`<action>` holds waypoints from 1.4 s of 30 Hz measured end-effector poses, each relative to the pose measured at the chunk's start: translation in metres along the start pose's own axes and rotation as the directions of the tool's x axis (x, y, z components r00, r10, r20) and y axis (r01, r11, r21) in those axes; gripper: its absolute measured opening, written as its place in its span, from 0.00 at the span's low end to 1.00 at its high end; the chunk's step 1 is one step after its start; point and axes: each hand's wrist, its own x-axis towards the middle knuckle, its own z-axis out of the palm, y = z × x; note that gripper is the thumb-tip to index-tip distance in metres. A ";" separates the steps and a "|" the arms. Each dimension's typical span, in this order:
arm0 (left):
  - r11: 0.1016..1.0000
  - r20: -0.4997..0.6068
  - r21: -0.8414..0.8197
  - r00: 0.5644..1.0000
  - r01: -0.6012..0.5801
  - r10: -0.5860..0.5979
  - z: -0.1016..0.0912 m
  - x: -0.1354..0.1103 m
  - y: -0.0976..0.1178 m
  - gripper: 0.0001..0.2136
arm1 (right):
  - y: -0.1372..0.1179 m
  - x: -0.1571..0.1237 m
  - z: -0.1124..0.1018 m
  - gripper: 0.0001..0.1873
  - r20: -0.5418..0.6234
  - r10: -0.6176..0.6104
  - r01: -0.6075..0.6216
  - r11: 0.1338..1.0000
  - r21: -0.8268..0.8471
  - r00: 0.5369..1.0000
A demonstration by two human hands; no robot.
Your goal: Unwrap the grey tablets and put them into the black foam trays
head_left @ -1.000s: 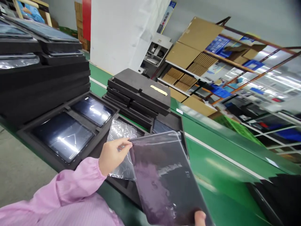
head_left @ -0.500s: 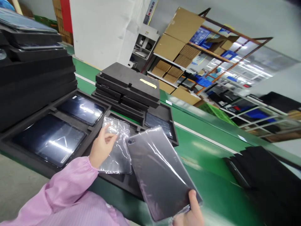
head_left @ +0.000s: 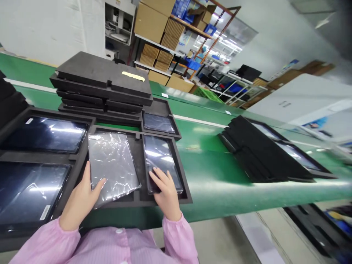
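My left hand (head_left: 81,198) is at the lower left edge of a flat grey piece in crinkled clear film (head_left: 112,165), thumb over the film and index finger stretched along its side. This piece lies askew over the left compartment of a black foam tray (head_left: 187,196). My right hand (head_left: 166,190) rests, fingers spread, on the lower part of a film-wrapped tablet (head_left: 159,152), screen up in the tray's right compartment. At left, another foam tray bears two dark-screened tablets, an upper tablet (head_left: 52,134) and a lower tablet (head_left: 30,190).
Behind the trays stands a stack of black foam trays (head_left: 90,73) with a yellow strip on top. Another tablet (head_left: 158,123) lies beside it. Farther right on the green bench (head_left: 209,198) is a leaning black foam stack (head_left: 261,154). Shelves with cardboard boxes (head_left: 151,22) stand behind.
My right hand has let go of the tablet it held back side up; a tablet now lies screen up beneath it. My left hand moved down along the film-wrapped piece. The view swung right.
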 end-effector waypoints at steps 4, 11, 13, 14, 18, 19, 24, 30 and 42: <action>0.855 0.158 -0.517 0.986 0.041 0.049 -0.005 0.010 -0.001 0.44 | 0.001 0.012 -0.025 0.28 0.397 0.181 -0.243 0.964 0.111 0.900; 0.631 0.222 -0.759 0.975 0.158 0.023 -0.003 0.004 0.004 0.32 | -0.005 0.041 -0.033 0.18 0.217 0.490 -0.530 0.824 0.203 0.845; 0.563 0.198 -0.813 0.980 0.149 0.027 -0.002 0.002 0.007 0.31 | -0.022 0.052 -0.017 0.19 0.159 0.483 -0.505 0.778 0.374 0.861; 0.524 0.175 -0.841 0.984 0.134 0.029 -0.002 0.001 0.009 0.30 | -0.032 0.057 -0.009 0.19 0.136 0.479 -0.484 0.745 0.459 0.867; 0.375 0.111 -0.922 0.994 0.099 0.013 0.003 -0.002 0.010 0.29 | -0.062 0.073 0.014 0.11 -0.057 0.480 -0.358 0.723 0.591 0.875; 0.346 0.117 -0.932 0.993 0.107 0.009 0.005 -0.002 0.010 0.29 | -0.067 0.076 0.017 0.09 -0.144 0.465 -0.314 0.764 0.564 0.874; 0.252 0.182 -0.952 0.983 0.173 0.013 0.015 -0.004 0.006 0.26 | -0.083 0.082 0.033 0.04 -0.492 0.171 -0.093 0.979 0.180 0.854; 0.265 0.212 -0.948 0.970 0.176 0.115 0.015 -0.003 0.010 0.22 | -0.115 0.071 0.039 0.10 -0.377 -0.002 0.105 0.962 0.252 0.926; 0.305 0.200 -0.941 0.968 0.148 0.149 0.015 -0.005 0.010 0.19 | -0.134 0.067 0.036 0.27 0.202 -0.818 0.002 0.241 0.971 0.538</action>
